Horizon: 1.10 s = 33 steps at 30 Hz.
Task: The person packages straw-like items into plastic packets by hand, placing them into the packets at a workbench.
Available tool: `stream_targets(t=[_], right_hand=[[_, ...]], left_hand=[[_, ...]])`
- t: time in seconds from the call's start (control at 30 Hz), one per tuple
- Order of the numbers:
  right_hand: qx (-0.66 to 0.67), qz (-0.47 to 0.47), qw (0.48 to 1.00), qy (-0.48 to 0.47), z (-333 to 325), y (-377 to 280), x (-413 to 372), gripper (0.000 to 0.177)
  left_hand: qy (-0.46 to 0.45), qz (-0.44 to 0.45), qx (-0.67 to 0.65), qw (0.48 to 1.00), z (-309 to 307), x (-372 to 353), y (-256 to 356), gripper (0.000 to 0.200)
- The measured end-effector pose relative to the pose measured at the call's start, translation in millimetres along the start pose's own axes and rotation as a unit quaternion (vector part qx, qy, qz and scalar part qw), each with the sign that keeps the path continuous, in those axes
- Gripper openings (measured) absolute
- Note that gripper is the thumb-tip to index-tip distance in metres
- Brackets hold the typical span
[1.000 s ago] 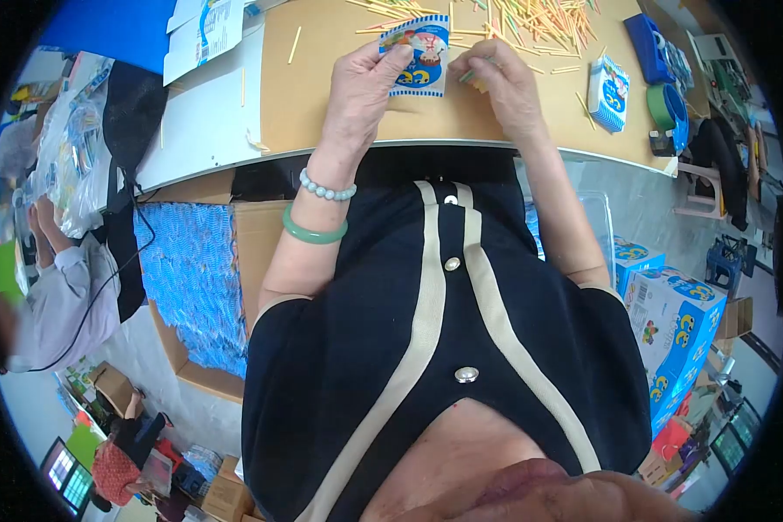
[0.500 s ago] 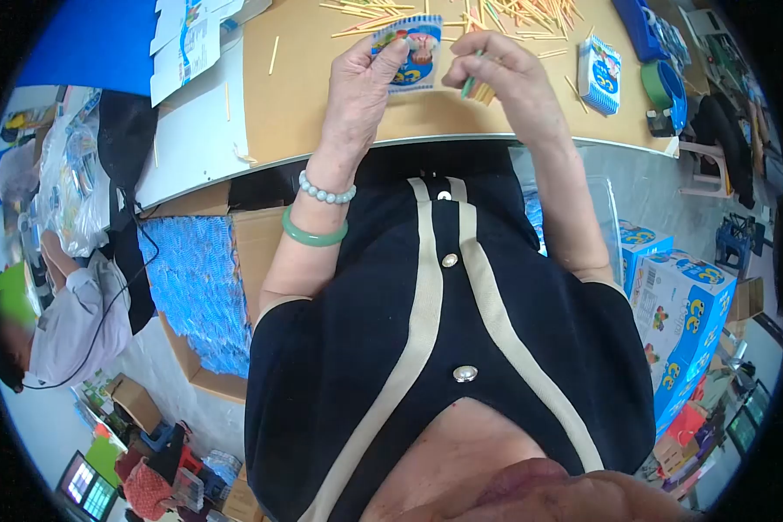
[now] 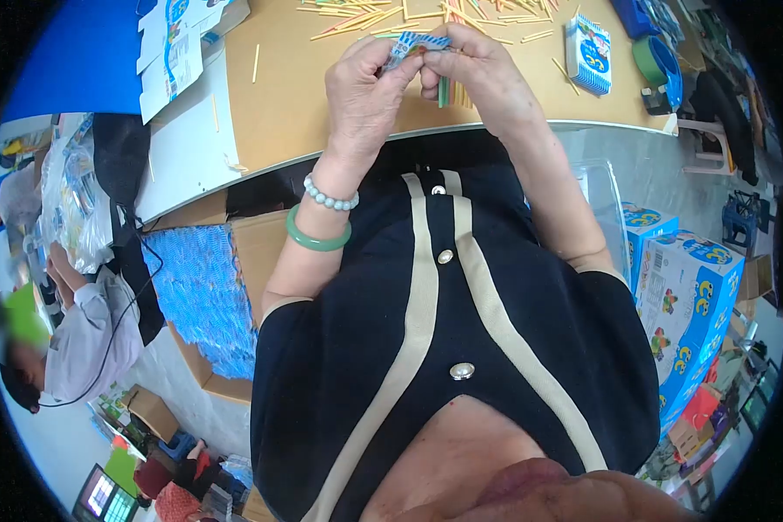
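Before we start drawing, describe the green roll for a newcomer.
Follow the brown tabletop past the person's right hand and the packet lying beyond it, to the right end. There, near the edge, sits the green roll, its curved green band standing out among blue things.

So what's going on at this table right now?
The person's left hand pinches a small blue-and-white printed packet, and the right hand has its fingers at the packet's other edge. The right hand also holds some thin green and yellow sticks. More thin, pale-coloured sticks lie loose on the tan tabletop. A blue-and-white pack with striped ends sits off to the right.
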State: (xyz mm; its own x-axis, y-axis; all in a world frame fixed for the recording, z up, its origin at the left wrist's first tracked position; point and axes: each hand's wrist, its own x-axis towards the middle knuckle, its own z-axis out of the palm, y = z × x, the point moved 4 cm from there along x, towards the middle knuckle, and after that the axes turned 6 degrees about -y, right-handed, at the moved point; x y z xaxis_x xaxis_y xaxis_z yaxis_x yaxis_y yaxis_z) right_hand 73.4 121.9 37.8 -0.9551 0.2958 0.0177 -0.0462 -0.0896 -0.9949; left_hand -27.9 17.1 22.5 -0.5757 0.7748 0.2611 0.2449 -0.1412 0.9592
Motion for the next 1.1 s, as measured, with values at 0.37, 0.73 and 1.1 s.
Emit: stream_targets(t=[0.37,0.73,1.1], right_hand=[[-0.036,0.017,0.999,0.035,-16.2,1.5,-10.7,0.013],[0.173,-0.480,0.860,-0.025,-15.8,-54.3,6.6,0.012],[0.135,-0.547,0.826,-0.004,-14.9,-33.6,4.2,0.016]], left_hand=[[0.016,-0.082,-0.075,0.994,-8.9,-12.4,-5.4,0.015],[-0.042,-0.092,-0.119,0.988,14.1,-14.9,0.1,0.012],[-0.087,-0.126,-0.113,0.982,31.6,-13.8,9.6,0.011]])
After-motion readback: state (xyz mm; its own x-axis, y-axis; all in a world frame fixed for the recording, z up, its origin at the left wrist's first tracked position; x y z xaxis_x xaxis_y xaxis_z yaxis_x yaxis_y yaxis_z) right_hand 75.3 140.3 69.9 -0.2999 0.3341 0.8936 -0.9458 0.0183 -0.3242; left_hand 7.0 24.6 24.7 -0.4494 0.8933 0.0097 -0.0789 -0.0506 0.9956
